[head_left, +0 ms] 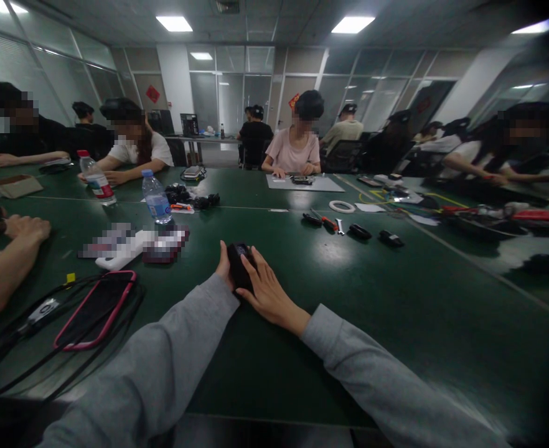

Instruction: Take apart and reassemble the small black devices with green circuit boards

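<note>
A small black boxy device [241, 264] is held just above the green table, in front of me; its exact kind is not clear. My left hand [225, 266] supports it from the left, thumb up along its side and the other fingers hidden behind it. Across its right side and top lies my right hand [269, 289], fingers extended against the device and thumb near its lower edge. Part of the black surface is covered by these fingers.
To the left are a pink-cased phone [98, 310], black cables [17, 330], a white object [124, 250] and two bottles, one a blue-capped water bottle [157, 198]. Ahead right lie a small wrench [340, 226], black items [360, 232] and a white ring [342, 206]. Co-workers sit around the table.
</note>
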`<state>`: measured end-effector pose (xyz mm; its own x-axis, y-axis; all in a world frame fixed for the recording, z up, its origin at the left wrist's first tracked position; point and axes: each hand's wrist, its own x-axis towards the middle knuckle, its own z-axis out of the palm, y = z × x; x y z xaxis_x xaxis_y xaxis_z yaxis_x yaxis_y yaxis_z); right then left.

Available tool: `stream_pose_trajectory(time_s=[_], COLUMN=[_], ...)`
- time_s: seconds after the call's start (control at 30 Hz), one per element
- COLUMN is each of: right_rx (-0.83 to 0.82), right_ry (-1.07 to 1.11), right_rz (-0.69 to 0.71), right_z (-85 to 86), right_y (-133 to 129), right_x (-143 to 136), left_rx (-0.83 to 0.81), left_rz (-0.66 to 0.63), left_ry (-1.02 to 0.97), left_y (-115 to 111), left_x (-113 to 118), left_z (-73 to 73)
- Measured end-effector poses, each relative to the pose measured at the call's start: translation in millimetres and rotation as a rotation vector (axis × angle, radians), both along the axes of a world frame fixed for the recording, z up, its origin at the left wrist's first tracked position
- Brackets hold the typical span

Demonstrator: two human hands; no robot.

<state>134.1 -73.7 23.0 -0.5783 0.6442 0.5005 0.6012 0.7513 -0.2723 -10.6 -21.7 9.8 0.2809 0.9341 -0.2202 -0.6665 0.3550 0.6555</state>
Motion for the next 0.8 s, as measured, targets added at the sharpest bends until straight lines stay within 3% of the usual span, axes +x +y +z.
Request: stream_pose_trajectory(time_s=[0.3, 0.53, 0.8], right_rx=[-0.172, -0.425, -0.387], right_ry=[0.277, 0.576, 0.595], right_rz=[-0.039, 0.015, -0.028], right_z=[-9.5, -21.6, -22.2], right_y=[13.2, 33.2, 30.9], right_x=[4.8, 10.3, 9.9], left_rx=[-0.082, 0.07, 0.124], left_rz=[-0.036, 0.097, 0.113], left_ry=[0.009, 0.136, 0.213], left_y=[3.3, -5.0, -9.7], left_x=[7.7, 21.1, 20.0], left_z=[-0.2, 2.3, 3.1])
